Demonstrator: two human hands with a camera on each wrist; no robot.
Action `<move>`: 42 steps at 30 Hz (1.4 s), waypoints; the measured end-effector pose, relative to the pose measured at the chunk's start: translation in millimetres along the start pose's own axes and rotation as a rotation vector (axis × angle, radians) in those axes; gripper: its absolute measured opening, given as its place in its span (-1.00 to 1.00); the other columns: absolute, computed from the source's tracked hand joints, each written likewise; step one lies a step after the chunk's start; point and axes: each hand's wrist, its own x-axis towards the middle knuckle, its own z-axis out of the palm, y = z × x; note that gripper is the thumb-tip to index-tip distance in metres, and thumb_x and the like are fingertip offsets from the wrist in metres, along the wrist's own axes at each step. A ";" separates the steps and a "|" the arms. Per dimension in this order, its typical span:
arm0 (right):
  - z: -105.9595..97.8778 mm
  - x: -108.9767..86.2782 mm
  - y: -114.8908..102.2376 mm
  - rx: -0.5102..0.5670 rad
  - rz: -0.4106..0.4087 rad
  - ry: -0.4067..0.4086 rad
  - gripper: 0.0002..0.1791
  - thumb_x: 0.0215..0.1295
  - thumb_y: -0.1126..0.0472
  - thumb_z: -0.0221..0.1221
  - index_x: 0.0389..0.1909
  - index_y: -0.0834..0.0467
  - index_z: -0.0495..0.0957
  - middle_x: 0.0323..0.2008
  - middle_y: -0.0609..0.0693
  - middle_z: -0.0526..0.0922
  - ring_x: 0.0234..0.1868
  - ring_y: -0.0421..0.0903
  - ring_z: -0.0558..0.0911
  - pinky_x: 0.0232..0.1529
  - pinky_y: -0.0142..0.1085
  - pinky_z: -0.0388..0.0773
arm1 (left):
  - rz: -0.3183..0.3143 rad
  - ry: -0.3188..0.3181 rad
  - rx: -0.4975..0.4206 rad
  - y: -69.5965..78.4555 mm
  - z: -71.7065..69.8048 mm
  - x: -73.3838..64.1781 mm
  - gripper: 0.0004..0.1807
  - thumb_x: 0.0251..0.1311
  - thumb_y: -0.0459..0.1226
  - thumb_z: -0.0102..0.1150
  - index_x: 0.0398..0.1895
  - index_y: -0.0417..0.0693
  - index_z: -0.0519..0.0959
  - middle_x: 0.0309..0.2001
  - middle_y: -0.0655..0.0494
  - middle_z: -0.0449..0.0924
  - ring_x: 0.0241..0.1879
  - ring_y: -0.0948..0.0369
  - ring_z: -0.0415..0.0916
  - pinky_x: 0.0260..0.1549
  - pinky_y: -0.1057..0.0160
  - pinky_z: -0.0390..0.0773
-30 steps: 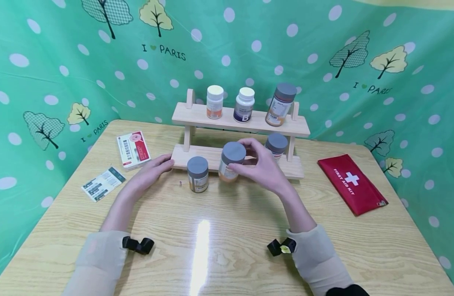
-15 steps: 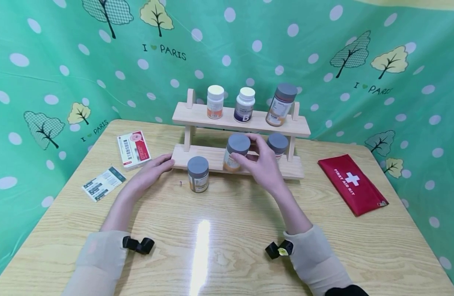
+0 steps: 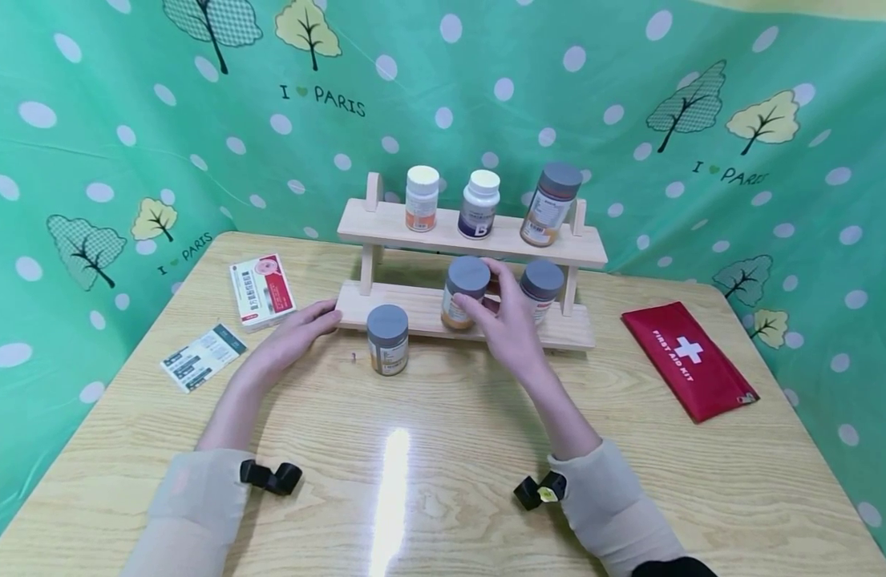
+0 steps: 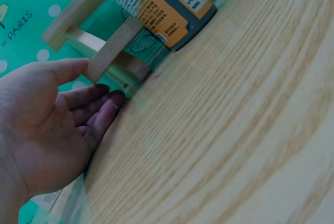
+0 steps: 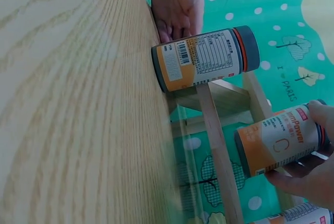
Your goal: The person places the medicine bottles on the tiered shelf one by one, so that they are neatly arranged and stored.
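My right hand grips a grey-lidded pill bottle with an orange and white label, thumb and fingers around its side. In the right wrist view that pill bottle is at the lower shelf, nearly upright; whether its base touches the board cannot be told. My left hand touches the left end of the wooden two-tier shelf. In the left wrist view the left hand has its thumb against the board's end and its fingers loosely bent below. A similar pill bottle stands on the table before the shelf.
Another grey-lidded bottle stands right of the held one. The upper tier bears a white orange-labelled bottle, a white blue-labelled bottle and a tall grey-lidded bottle. A medicine box, a card and a red first-aid pouch lie around.
My right hand has moved the pill bottle up, back and slightly right, from in front of the shelf to the lower tier. My left hand has stayed at the shelf's end.
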 end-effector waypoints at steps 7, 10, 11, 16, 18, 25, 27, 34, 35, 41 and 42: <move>1.5 1.2 4.9 0.013 -0.003 0.009 -0.38 0.43 0.20 0.28 0.43 0.14 0.30 0.21 0.13 0.54 0.21 0.03 0.58 0.27 -0.04 0.61 | 0.001 0.001 0.002 1.6 1.0 0.5 -0.19 0.53 0.22 -0.15 0.68 0.06 0.02 0.68 -0.12 -0.07 0.69 -0.14 -0.25 0.62 -0.29 -0.14; 2.2 2.0 7.4 0.023 0.003 0.004 -0.39 0.45 0.21 0.25 0.44 0.14 0.29 0.23 0.14 0.52 0.24 0.05 0.57 0.31 -0.04 0.60 | 0.002 0.004 0.002 1.2 0.8 -0.1 -0.18 0.53 0.23 -0.15 0.68 0.05 0.02 0.68 -0.12 -0.07 0.69 -0.14 -0.25 0.62 -0.28 -0.14; 2.6 2.4 8.2 0.025 0.006 0.002 -0.40 0.46 0.20 0.24 0.44 0.13 0.29 0.24 0.14 0.52 0.26 0.05 0.57 0.32 -0.04 0.59 | 0.001 0.005 0.002 1.0 0.7 -0.4 -0.18 0.53 0.23 -0.15 0.68 0.05 0.02 0.68 -0.11 -0.07 0.69 -0.13 -0.25 0.62 -0.28 -0.14; 2.6 2.7 9.6 0.034 0.019 -0.001 -0.40 0.51 0.20 0.18 0.48 0.12 0.24 0.29 0.16 0.49 0.32 0.08 0.55 0.39 -0.04 0.55 | -0.006 0.009 0.005 0.7 0.5 -1.5 -0.15 0.50 0.27 -0.15 0.68 0.07 0.02 0.69 -0.09 -0.08 0.69 -0.12 -0.26 0.63 -0.27 -0.13; 2.1 2.6 10.1 0.029 0.014 0.002 -0.39 0.52 0.20 0.16 0.51 0.12 0.22 0.30 0.18 0.48 0.33 0.10 0.54 0.39 -0.04 0.55 | -0.007 0.007 0.008 1.1 0.5 -1.5 -0.13 0.49 0.29 -0.15 0.68 0.07 0.02 0.69 -0.09 -0.09 0.69 -0.12 -0.27 0.62 -0.28 -0.14; 0.6 2.5 11.1 -0.009 0.014 0.007 -0.34 0.54 0.16 0.14 0.56 0.07 0.17 0.35 0.17 0.47 0.38 0.11 0.52 0.39 -0.02 0.55 | -0.008 0.005 0.020 1.9 0.0 -1.7 -0.13 0.48 0.30 -0.14 0.68 0.08 0.02 0.69 -0.08 -0.10 0.69 -0.12 -0.28 0.62 -0.29 -0.13; 0.7 2.8 11.5 -0.013 0.017 0.004 -0.33 0.54 0.15 0.14 0.57 0.06 0.16 0.36 0.17 0.46 0.39 0.11 0.51 0.39 -0.02 0.55 | -0.008 0.005 0.020 1.6 0.0 -1.9 -0.14 0.49 0.29 -0.15 0.68 0.08 0.02 0.69 -0.09 -0.10 0.69 -0.13 -0.27 0.62 -0.29 -0.13; 0.9 4.0 11.5 -0.019 0.034 -0.018 -0.31 0.56 0.14 0.12 0.60 0.02 0.11 0.40 0.16 0.44 0.43 0.09 0.48 0.44 -0.03 0.50 | 0.002 0.003 0.009 1.4 0.4 -2.3 -0.17 0.52 0.24 -0.15 0.68 0.06 0.03 0.68 -0.11 -0.08 0.69 -0.14 -0.25 0.62 -0.29 -0.13; 0.9 4.1 11.6 -0.020 0.037 -0.022 -0.31 0.56 0.14 0.12 0.60 0.02 0.10 0.40 0.16 0.44 0.44 0.09 0.48 0.45 -0.04 0.49 | 0.005 0.003 0.008 1.4 0.5 -2.2 -0.18 0.53 0.23 -0.15 0.68 0.06 0.02 0.68 -0.12 -0.08 0.69 -0.14 -0.25 0.62 -0.29 -0.13; 1.1 4.3 11.8 -0.015 0.039 -0.034 -0.29 0.56 0.16 0.11 0.62 0.01 0.07 0.43 0.18 0.41 0.47 0.08 0.45 0.48 -0.06 0.46 | 0.005 0.004 0.007 1.2 1.0 -1.8 -0.19 0.53 0.22 -0.15 0.68 0.06 0.03 0.68 -0.12 -0.07 0.69 -0.14 -0.24 0.62 -0.29 -0.13; 1.1 4.3 11.8 -0.013 0.039 -0.034 -0.29 0.56 0.16 0.11 0.62 0.01 0.07 0.43 0.18 0.41 0.47 0.09 0.44 0.48 -0.06 0.46 | 0.005 0.003 0.007 1.3 1.0 -1.8 -0.19 0.53 0.22 -0.15 0.68 0.06 0.02 0.68 -0.12 -0.07 0.69 -0.14 -0.24 0.62 -0.30 -0.13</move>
